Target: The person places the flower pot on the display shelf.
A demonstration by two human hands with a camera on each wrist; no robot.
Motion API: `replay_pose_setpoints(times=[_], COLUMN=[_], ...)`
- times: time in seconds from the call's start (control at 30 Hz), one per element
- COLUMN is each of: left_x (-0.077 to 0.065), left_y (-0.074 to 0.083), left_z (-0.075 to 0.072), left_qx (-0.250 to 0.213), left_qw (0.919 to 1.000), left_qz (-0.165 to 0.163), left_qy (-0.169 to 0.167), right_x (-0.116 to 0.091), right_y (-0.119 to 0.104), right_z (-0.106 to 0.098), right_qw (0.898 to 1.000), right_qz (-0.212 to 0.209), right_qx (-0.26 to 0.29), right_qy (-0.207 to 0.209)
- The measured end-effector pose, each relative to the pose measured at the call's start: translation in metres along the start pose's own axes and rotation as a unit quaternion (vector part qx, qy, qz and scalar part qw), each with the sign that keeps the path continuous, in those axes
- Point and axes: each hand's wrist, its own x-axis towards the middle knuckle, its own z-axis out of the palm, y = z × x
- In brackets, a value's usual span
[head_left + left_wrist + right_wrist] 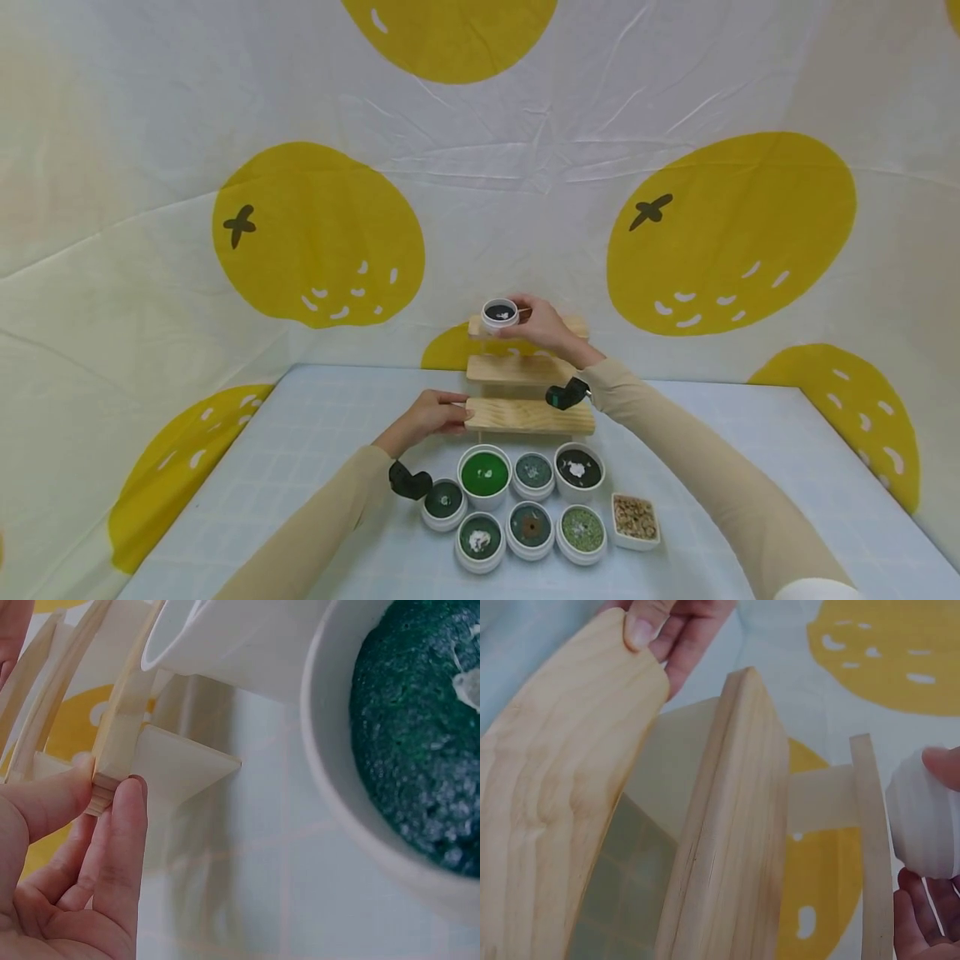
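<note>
My right hand grips a small white jar with dark contents at the left end of the top board of a three-tier wooden stand. In the right wrist view the jar is upright relative to the board and right beside its surface; whether it bears on the wood I cannot tell. With thumb and fingers, my left hand pinches the left end of the lowest board. The left wrist view shows this pinch on the board's end closely. The middle board lies between them, bare.
In front of the stand several white jars with green or dark contents stand close together, among them a bright green one. Right of them is a square white dish of brown bits. A patterned cloth hangs behind the table.
</note>
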Motion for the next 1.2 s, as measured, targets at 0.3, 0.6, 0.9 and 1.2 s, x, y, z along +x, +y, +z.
replay_pose_setpoints(times=[0.3, 0.6, 0.9, 1.2], left_x=[0.0, 0.002, 0.002, 0.0], left_y=[0.001, 0.001, 0.0, 0.001], left_z=[0.001, 0.001, 0.0, 0.002], left_qx=[0.003, 0.013, 0.016, 0.011], left_qw=[1.0, 0.9999, 0.9998, 0.9998], left_qz=[0.001, -0.001, -0.002, 0.001], left_qy=[0.002, 0.008, 0.008, 0.015], right_x=[0.004, 0.009, 0.009, 0.005], right_y=[0.0, 0.004, 0.001, -0.001], right_z=[0.003, 0.004, 0.01, 0.013], right_qw=[1.0, 0.999, 0.999, 0.999], right_qz=[0.013, 0.024, 0.015, 0.008], right_qx=[-0.006, 0.027, 0.051, 0.043], right_qy=[0.006, 0.011, 0.013, 0.022])
